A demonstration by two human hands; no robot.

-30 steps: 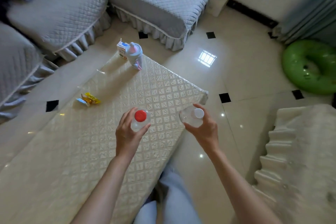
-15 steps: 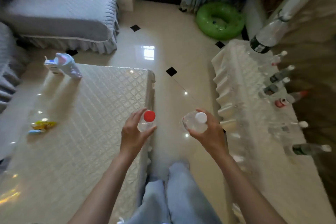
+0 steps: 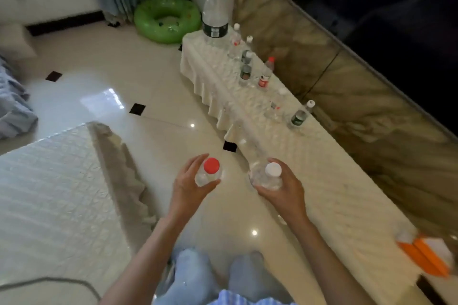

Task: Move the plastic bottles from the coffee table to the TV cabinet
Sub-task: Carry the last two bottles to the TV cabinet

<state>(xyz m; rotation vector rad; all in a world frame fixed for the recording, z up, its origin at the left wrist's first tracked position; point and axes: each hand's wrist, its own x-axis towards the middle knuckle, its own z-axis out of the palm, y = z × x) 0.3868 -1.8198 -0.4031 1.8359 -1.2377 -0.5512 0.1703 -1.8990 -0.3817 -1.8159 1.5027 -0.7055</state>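
Observation:
My left hand [image 3: 188, 188] grips a clear plastic bottle with a red cap [image 3: 210, 173], held upright over the floor. My right hand [image 3: 282, 188] grips a clear bottle with a white cap [image 3: 269, 176] at the near edge of the TV cabinet [image 3: 322, 156], which is draped in a cream cloth. Several small bottles stand on the cabinet along the wall, among them a red-capped one [image 3: 266, 74] and a green-labelled one [image 3: 301, 115]. A large bottle [image 3: 215, 15] stands at the cabinet's far end. The coffee table [image 3: 49, 193] lies at the left.
A green inflatable ring [image 3: 167, 18] lies on the tiled floor by the curtains. An orange and white box [image 3: 426, 254] sits on the cabinet's near right end. A dark TV screen [image 3: 384, 20] hangs above the cabinet. A grey sofa edge [image 3: 12, 111] shows at the far left.
The view has swung right from the coffee table to the TV cabinet. Both hands have carried their bottles off the table, and the right one now reaches the cabinet's edge.

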